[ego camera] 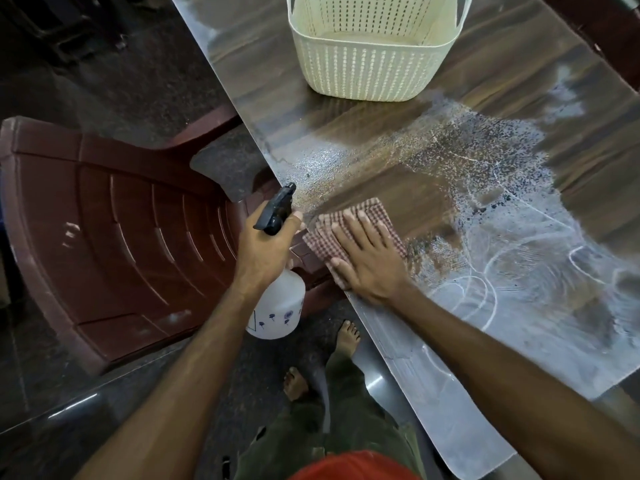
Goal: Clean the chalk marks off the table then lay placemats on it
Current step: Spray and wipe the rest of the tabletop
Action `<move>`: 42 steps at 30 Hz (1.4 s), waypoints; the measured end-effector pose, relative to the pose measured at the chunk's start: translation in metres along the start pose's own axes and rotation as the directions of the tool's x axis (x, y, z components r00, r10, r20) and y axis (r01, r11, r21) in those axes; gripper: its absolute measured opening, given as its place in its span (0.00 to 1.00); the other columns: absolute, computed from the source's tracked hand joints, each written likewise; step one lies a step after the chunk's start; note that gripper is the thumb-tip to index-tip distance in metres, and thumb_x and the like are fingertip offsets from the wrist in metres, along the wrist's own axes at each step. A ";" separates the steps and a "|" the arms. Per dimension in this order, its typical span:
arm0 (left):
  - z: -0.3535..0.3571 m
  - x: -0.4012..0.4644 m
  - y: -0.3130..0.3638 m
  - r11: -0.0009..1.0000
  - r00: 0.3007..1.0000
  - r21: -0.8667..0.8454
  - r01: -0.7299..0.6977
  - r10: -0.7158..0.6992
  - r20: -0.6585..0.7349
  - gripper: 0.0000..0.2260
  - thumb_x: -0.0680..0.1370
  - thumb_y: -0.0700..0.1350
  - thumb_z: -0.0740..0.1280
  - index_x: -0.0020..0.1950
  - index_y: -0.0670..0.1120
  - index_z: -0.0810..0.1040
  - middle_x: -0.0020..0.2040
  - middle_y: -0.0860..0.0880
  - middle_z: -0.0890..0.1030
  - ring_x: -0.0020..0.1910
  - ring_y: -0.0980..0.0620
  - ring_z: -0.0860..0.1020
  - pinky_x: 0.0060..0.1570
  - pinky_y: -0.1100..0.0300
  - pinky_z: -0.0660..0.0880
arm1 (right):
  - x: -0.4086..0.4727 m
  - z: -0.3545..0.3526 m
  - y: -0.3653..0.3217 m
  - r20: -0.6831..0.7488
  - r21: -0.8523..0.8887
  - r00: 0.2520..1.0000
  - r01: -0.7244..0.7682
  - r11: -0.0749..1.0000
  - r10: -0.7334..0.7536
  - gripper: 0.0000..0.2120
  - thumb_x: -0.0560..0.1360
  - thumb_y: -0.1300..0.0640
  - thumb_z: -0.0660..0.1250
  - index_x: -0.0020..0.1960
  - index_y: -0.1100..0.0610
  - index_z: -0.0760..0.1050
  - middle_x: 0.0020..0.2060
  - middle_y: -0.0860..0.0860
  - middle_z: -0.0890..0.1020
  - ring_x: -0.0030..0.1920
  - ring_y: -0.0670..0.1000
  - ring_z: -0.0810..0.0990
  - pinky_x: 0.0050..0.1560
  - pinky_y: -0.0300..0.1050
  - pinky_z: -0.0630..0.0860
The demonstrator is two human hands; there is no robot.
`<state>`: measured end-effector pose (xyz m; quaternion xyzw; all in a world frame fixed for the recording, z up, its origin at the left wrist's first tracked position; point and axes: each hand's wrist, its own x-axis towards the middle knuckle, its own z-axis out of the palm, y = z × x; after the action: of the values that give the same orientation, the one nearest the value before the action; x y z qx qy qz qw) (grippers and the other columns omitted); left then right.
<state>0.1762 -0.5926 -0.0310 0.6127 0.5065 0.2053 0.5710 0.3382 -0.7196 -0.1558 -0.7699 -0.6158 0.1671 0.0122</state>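
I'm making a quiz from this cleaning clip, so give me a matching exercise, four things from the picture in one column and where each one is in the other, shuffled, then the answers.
Things:
1. spray bottle
2. checked cloth
3. cream basket
4. brown plastic chair

Places:
A. on the table's far part
B. on the floor beside the table
C. gripped in the left hand
D. flat under the right hand

Pairs: 1-C, 2-D, 3-A, 4-B
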 end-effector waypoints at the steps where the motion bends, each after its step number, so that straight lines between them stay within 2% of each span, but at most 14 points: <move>1: -0.003 0.001 0.000 1.000 1.000 -0.005 0.007 -0.007 -0.012 0.07 0.80 0.45 0.68 0.54 0.42 0.78 0.48 0.34 0.82 0.21 0.56 0.73 0.22 0.65 0.71 | -0.010 0.002 0.004 0.000 -0.004 1.000 0.014 1.000 -0.014 0.31 0.82 0.35 0.38 0.81 0.48 0.43 0.81 0.52 0.46 0.80 0.54 0.44 0.77 0.54 0.38; 5: -0.014 0.003 -0.003 0.999 0.999 -0.021 0.028 -0.028 -0.039 0.06 0.80 0.44 0.68 0.52 0.42 0.78 0.47 0.34 0.82 0.20 0.55 0.71 0.22 0.65 0.70 | -0.010 -0.011 0.036 -0.032 -0.047 0.997 -0.067 0.997 0.066 0.32 0.81 0.37 0.41 0.81 0.50 0.48 0.80 0.54 0.51 0.80 0.54 0.48 0.78 0.55 0.41; 8: -0.018 0.004 -0.006 0.999 0.999 -0.027 0.035 -0.036 -0.040 0.04 0.80 0.44 0.68 0.51 0.44 0.78 0.48 0.32 0.81 0.21 0.56 0.71 0.22 0.64 0.71 | 0.030 -0.030 0.045 -0.072 -0.019 0.981 -0.182 0.983 0.180 0.36 0.79 0.39 0.42 0.81 0.57 0.48 0.80 0.57 0.49 0.80 0.57 0.46 0.78 0.56 0.42; 10: -0.019 0.006 -0.009 0.999 0.998 -0.023 0.039 -0.040 -0.039 0.06 0.80 0.45 0.67 0.52 0.43 0.78 0.47 0.30 0.80 0.21 0.55 0.71 0.22 0.63 0.71 | 0.061 -0.037 0.038 -0.082 -0.047 0.978 -0.197 0.979 0.193 0.37 0.78 0.40 0.40 0.81 0.58 0.46 0.80 0.57 0.47 0.80 0.56 0.45 0.79 0.55 0.41; 15: -0.018 0.013 -0.010 0.999 0.999 -0.046 0.023 -0.025 -0.046 0.06 0.80 0.44 0.67 0.53 0.42 0.78 0.45 0.42 0.84 0.20 0.59 0.73 0.23 0.65 0.70 | 0.085 -0.027 -0.013 -0.021 -0.089 1.000 -0.010 0.996 0.008 0.33 0.79 0.41 0.40 0.81 0.50 0.41 0.80 0.54 0.44 0.80 0.57 0.43 0.77 0.58 0.39; 18: -0.018 0.017 -0.009 0.998 0.999 -0.061 0.014 -0.016 -0.046 0.04 0.80 0.44 0.67 0.52 0.44 0.78 0.46 0.39 0.83 0.20 0.58 0.72 0.22 0.65 0.70 | 0.057 -0.013 -0.028 -0.016 -0.087 0.996 0.086 0.992 -0.087 0.31 0.80 0.42 0.44 0.81 0.48 0.46 0.80 0.53 0.46 0.80 0.56 0.46 0.78 0.59 0.43; 21: -0.018 0.020 -0.006 0.998 0.998 -0.062 0.005 -0.008 -0.058 0.03 0.80 0.43 0.67 0.51 0.45 0.79 0.47 0.39 0.83 0.21 0.59 0.74 0.22 0.66 0.70 | 0.049 -0.013 -0.028 -0.014 -0.095 0.993 0.115 0.989 -0.117 0.31 0.79 0.42 0.47 0.81 0.49 0.52 0.81 0.53 0.51 0.80 0.56 0.49 0.78 0.59 0.48; 25: -0.016 0.024 -0.007 0.999 0.998 -0.052 0.017 -0.020 -0.058 0.06 0.80 0.42 0.67 0.54 0.41 0.78 0.46 0.35 0.82 0.19 0.57 0.72 0.22 0.65 0.70 | 0.092 -0.025 -0.039 -0.036 -0.105 0.992 0.115 0.988 -0.119 0.29 0.81 0.43 0.50 0.81 0.48 0.53 0.80 0.50 0.53 0.80 0.56 0.52 0.78 0.58 0.49; 28: -0.012 0.025 -0.010 0.999 0.998 -0.039 0.016 -0.018 -0.055 0.07 0.80 0.43 0.67 0.56 0.41 0.78 0.44 0.38 0.83 0.19 0.55 0.72 0.22 0.64 0.70 | 0.141 -0.037 -0.047 -0.031 -0.092 0.993 0.114 0.989 -0.118 0.29 0.82 0.42 0.48 0.81 0.49 0.53 0.80 0.51 0.53 0.80 0.56 0.53 0.78 0.58 0.47; 30: -0.008 0.027 -0.012 1.000 0.999 -0.013 0.014 -0.014 -0.051 0.07 0.80 0.44 0.67 0.55 0.42 0.78 0.44 0.36 0.83 0.19 0.53 0.72 0.22 0.62 0.70 | 0.169 -0.044 -0.047 -0.034 -0.086 0.996 0.085 0.993 -0.088 0.29 0.81 0.42 0.45 0.81 0.50 0.51 0.81 0.52 0.52 0.80 0.56 0.51 0.78 0.58 0.45; 33: -0.002 0.032 -0.012 1.000 0.999 0.013 0.016 -0.015 -0.041 0.07 0.80 0.44 0.67 0.55 0.41 0.77 0.45 0.34 0.82 0.19 0.52 0.72 0.22 0.62 0.71 | 0.185 -0.045 -0.044 -0.062 -0.041 0.998 0.006 0.999 -0.009 0.29 0.82 0.44 0.46 0.81 0.50 0.51 0.81 0.53 0.52 0.80 0.56 0.49 0.77 0.58 0.43; 37: 0.008 0.036 -0.006 0.999 1.000 0.031 -0.014 0.015 -0.020 0.07 0.80 0.43 0.67 0.56 0.41 0.78 0.46 0.37 0.83 0.20 0.56 0.73 0.24 0.63 0.71 | 0.152 -0.039 -0.024 -0.099 0.010 0.993 -0.058 0.998 0.058 0.28 0.82 0.43 0.49 0.81 0.50 0.54 0.80 0.53 0.56 0.80 0.56 0.52 0.78 0.57 0.46; 39: 0.012 0.039 -0.002 1.000 1.000 0.017 -0.018 0.018 -0.018 0.07 0.81 0.43 0.67 0.55 0.40 0.78 0.45 0.39 0.83 0.20 0.55 0.73 0.24 0.63 0.71 | 0.123 -0.035 0.006 -0.086 0.001 0.993 -0.081 0.997 0.081 0.29 0.82 0.41 0.46 0.81 0.49 0.51 0.80 0.53 0.53 0.80 0.55 0.50 0.78 0.57 0.44; 42: 0.023 0.044 0.008 1.000 1.000 0.007 -0.020 0.020 0.009 0.08 0.81 0.43 0.66 0.57 0.40 0.78 0.44 0.45 0.84 0.20 0.56 0.72 0.24 0.64 0.71 | 0.100 -0.046 0.072 -0.093 -0.002 0.972 -0.215 0.977 0.214 0.30 0.81 0.40 0.42 0.81 0.48 0.45 0.81 0.52 0.47 0.80 0.55 0.46 0.77 0.59 0.41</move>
<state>0.2163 -0.5645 -0.0440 0.6204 0.4987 0.2065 0.5690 0.4376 -0.6333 -0.1530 -0.8390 -0.5287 0.1277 0.0177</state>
